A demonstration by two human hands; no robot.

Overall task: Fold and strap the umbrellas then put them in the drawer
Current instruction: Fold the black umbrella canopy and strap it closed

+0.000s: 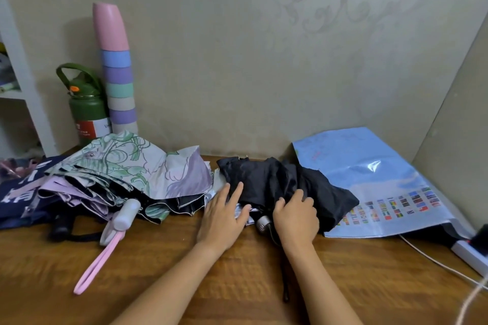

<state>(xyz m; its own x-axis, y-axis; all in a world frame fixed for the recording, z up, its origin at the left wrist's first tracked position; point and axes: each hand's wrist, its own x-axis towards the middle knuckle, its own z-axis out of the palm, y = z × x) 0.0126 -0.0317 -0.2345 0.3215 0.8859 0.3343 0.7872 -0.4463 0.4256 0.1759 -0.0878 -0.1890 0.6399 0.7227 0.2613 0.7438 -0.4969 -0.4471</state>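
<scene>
Navy umbrella cut off left; its handle perhaps hidden.

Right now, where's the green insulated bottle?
Head view, far left at the back of the wooden table: the green insulated bottle stands against the wall, beside the stack of pastel cups, behind the floral umbrella.

A dark green metal flask with a looped handle stands against the patterned wall beside a tall stack of pastel plastic cups. On the brown wooden table, a glossy light-blue poster printed with small flags lies at the right. A white power strip and pale cable sit near the right edge.
</scene>
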